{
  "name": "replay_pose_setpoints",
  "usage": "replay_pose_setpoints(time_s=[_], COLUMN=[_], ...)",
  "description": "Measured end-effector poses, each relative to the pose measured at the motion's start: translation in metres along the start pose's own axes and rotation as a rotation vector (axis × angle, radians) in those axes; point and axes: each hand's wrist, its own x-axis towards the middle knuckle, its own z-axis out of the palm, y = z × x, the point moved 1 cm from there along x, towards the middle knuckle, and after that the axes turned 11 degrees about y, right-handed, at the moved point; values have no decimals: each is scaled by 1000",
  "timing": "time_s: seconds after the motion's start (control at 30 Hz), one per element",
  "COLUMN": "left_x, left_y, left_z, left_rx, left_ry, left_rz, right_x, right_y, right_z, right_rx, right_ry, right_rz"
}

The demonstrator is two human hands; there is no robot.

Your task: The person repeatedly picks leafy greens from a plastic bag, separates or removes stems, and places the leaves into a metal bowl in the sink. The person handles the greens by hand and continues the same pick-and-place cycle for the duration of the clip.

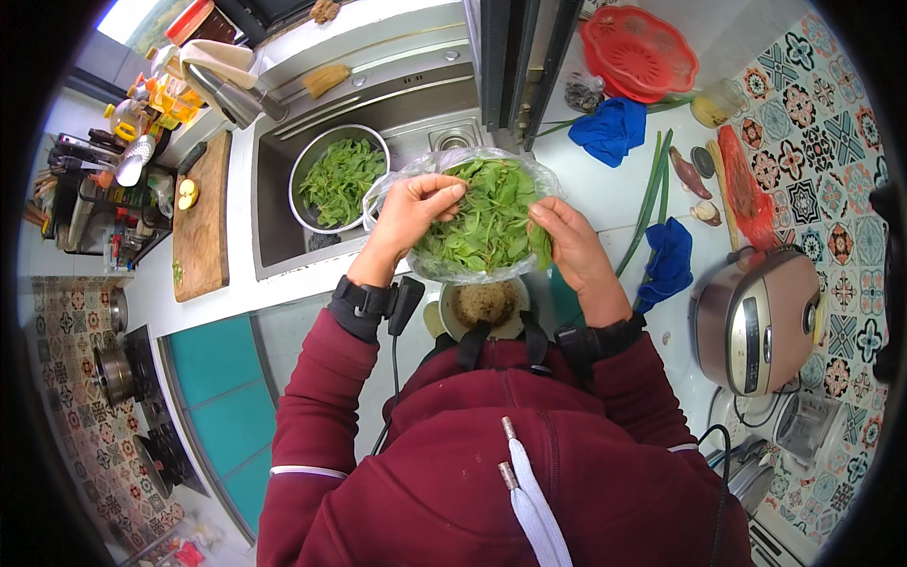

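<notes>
I see both hands raised over the counter edge, sharing a clear plastic bag (pixel 472 222) full of green leaves (pixel 491 217). My left hand (pixel 411 215) is curled at the bag's left rim, thumb and fingertips pinched together on the plastic or on a leaf at the top; I cannot tell which. My right hand (pixel 572 244) clasps the bag's right side, fingers bent around the rim and closed on it. The bag hangs between the two hands, touching both. Just below it, nearer my chest, sits a pale bowl (pixel 484 307) of brownish matter. Beyond my left hand, in the sink (pixel 283 189), a metal bowl (pixel 338 180) holds more leaves. Right of my right hand lie a blue cloth (pixel 669 260) and long green stalks (pixel 650 198), with a rice cooker (pixel 756 317) further out.
</notes>
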Motion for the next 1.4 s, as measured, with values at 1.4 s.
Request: replay_pose_setpoints(time_s=[1.4], left_x=[-31], left_y=[24], left_z=[6], left_rx=[103], left_ry=[-88], left_rz=[171], right_x=[8], right_y=[-2], right_z=[36], right_rx=[-144], right_ry=[-206], right_rz=[103])
